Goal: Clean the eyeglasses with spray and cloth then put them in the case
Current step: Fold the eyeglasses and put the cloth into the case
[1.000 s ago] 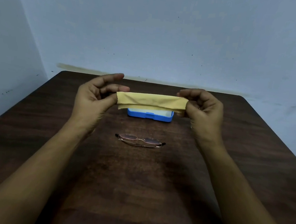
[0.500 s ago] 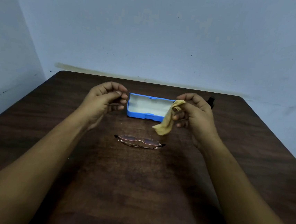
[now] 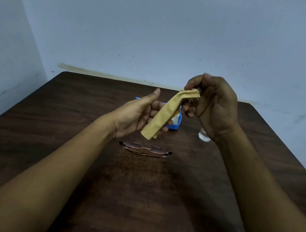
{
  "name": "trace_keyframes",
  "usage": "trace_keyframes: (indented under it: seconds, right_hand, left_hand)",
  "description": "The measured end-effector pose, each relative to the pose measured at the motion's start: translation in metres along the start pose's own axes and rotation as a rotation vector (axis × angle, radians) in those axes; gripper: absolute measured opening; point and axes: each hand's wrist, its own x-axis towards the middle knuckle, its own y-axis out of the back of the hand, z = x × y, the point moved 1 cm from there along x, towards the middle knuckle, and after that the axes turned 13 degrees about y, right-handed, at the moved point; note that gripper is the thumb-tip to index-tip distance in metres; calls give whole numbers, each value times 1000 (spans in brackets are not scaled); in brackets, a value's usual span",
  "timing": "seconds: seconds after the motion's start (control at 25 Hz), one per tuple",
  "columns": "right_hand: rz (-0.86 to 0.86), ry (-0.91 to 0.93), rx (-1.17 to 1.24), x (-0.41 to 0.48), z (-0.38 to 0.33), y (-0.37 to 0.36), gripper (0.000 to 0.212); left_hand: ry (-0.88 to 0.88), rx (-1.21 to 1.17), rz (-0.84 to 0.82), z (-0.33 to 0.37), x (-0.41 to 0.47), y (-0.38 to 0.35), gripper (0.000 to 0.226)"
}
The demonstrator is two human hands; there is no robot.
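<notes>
From my remote seat I see two arms and nothing worn on them. The left forearm (image 3: 59,163) and right forearm (image 3: 262,192) are bare from the bottom edge of the view up to the wrists. The left grip (image 3: 139,114) is a bare hand with a short, trimmed thumbnail. The right grip (image 3: 216,110) is bare too. A small metallic glint sits among its fingers, perhaps a ring, but I cannot tell.

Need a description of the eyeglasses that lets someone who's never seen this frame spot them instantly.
Start at the dark wooden table; near its middle, nearer the wearer than the blue case and below the dangling yellow cloth, lie the eyeglasses. They are the only thin wire-framed thing, folded flat, untouched, with black temple tips.
</notes>
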Motion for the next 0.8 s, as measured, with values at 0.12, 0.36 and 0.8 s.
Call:
trace_keyframes:
  seconds: [0.12,0.36,0.8]
  right_hand:
    - [77,1,-143,-6,4,9,24]
    - [158,-40,-372,-17,23,26,13]
    - [243,-182,-640,-5,91,26,10]
  left_hand:
    - [0,-53,2,-12,-4,8,36]
    - [41,-36,101,-26,-15,35,26]
    - [-9,201,682,-16,38,75,10]
